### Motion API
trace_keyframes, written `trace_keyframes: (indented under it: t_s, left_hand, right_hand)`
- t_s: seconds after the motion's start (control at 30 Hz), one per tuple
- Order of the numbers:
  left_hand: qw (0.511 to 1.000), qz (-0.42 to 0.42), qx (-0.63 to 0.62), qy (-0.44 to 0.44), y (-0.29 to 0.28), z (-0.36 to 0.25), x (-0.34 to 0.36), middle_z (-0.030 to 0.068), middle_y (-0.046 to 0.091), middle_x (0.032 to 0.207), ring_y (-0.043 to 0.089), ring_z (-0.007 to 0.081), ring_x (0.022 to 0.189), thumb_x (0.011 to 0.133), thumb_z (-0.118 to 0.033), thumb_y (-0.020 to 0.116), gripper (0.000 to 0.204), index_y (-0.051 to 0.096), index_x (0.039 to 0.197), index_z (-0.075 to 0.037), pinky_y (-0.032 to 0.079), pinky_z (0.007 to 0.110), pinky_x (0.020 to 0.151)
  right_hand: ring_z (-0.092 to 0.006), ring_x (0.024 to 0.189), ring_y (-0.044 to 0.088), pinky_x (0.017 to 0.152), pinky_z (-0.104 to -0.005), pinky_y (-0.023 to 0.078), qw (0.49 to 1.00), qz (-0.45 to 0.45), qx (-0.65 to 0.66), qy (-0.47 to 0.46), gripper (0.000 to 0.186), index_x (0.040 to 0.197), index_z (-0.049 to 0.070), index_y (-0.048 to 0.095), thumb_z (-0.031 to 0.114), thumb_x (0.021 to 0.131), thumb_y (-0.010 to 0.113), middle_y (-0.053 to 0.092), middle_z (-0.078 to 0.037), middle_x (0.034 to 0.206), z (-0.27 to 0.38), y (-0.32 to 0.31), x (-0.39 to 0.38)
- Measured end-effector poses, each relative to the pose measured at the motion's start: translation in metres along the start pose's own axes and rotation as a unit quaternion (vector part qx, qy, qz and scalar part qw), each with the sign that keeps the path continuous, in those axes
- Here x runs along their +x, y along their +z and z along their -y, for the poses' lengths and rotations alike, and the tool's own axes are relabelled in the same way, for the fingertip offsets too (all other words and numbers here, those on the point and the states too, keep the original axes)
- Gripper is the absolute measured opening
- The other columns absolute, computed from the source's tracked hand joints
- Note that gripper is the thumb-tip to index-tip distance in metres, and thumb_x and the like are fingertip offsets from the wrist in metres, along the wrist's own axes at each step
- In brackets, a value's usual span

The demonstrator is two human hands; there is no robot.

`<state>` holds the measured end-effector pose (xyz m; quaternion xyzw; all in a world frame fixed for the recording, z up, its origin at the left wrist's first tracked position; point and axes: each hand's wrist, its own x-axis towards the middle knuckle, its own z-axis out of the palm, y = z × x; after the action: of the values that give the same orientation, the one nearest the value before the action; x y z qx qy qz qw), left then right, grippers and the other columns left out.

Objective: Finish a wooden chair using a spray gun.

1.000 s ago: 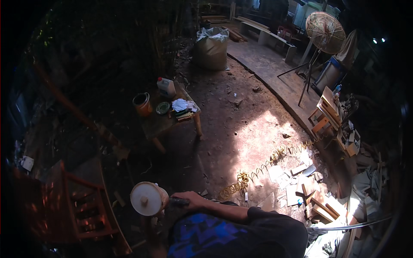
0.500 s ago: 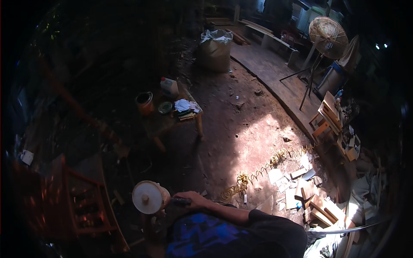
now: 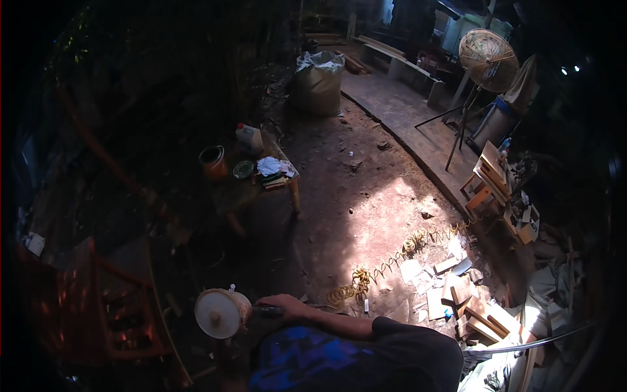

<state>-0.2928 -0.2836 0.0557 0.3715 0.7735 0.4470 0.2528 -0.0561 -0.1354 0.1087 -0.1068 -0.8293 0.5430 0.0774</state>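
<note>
My right hand [image 3: 282, 304] is closed around the dark handle of a spray gun. Its round cup [image 3: 243, 304] has a whitish lid [image 3: 221, 315] with a knob, smeared with tan. The cup sits just left of my fingers. Behind the hand a thin hose seems to run toward a yellow coiled hose [image 3: 358, 282] on the ground. To the left stands a reddish-brown wooden chair [image 3: 130, 307], near the cup but apart from it. My left hand cannot be made out in the dark lower area.
A low table [image 3: 287, 171] ahead bears an open orange-brown can [image 3: 213, 163], a jug [image 3: 249, 138] and a crumpled white cloth [image 3: 268, 166]. Wood offcuts [image 3: 480, 310] lie at right. Further off are a large sack [image 3: 318, 85], a standing fan [image 3: 488, 60] and a raised floor edge [image 3: 408, 144].
The spray gun and my right hand have shifted slightly left in the picture. The background has also slid left, so my head has turned a little. The grip is unchanged.
</note>
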Motion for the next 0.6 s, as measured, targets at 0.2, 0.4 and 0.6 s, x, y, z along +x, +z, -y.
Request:
trace_keyframes:
  t_s: [0.2,0.4,0.6]
  left_hand:
    - [0.994,-0.005,0.108,0.034,-0.002,0.005,-0.004,0.0128,0.069,0.091,0.067,0.0322,0.09,0.085,-0.033,0.069,0.031,0.067,0.101,-0.007,0.055,0.044,0.076]
    - [0.988,-0.008,0.148,0.044,-0.006,0.009,-0.005,0.0136,0.069,0.091,0.067,0.0332,0.089,0.083,-0.033,0.071,0.031,0.068,0.1,-0.007,0.055,0.045,0.075]
    - [0.983,-0.017,0.174,0.057,-0.014,0.013,-0.018,0.0144,0.07,0.091,0.068,0.0343,0.089,0.081,-0.032,0.072,0.031,0.068,0.099,-0.007,0.056,0.045,0.075]
  right_hand:
    - [-0.04,0.112,0.066,0.092,-0.0468,0.053,0.999,-0.043,-0.011,-0.023,0.052,0.127,0.01,0.064,0.024,0.078,0.074,0.071,-0.018,0.115,-0.004,0.006,0.002]
    - [-0.0371,0.116,0.065,0.098,-0.0442,0.051,1.0,0.0,-0.016,0.012,0.054,0.132,0.008,0.061,0.023,0.082,0.076,0.069,-0.019,0.121,-0.004,0.005,0.003]
    - [-0.0339,0.114,0.068,0.098,-0.0422,0.052,0.999,0.01,0.005,-0.031,0.059,0.131,0.007,0.062,0.025,0.077,0.078,0.07,-0.018,0.119,-0.009,0.006,0.001]
